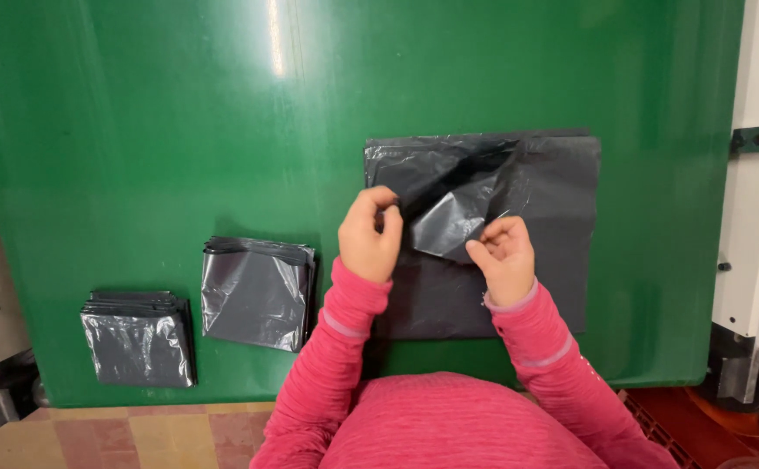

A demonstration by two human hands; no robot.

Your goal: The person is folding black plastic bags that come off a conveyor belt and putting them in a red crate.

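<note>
Head camera, looking straight down on a glossy green counter (pixel 179 130). A person in pink sleeves works at its near edge. A stack of flat dark grey plastic bags (pixel 553 226) lies just beyond the person's hands. The left hand (pixel 369 234) is closed, pinching the left edge of the top bag (pixel 453 221), which is lifted and crumpled above the stack. The right hand (pixel 503 256) is half curled, fingertips gripping the same bag's lower right corner. Left of the stack, well apart from it, sits a folded pile of bags (pixel 258 295). Further left of the stack, near the counter's front corner, sits a smaller folded pile (pixel 139 340).
</note>
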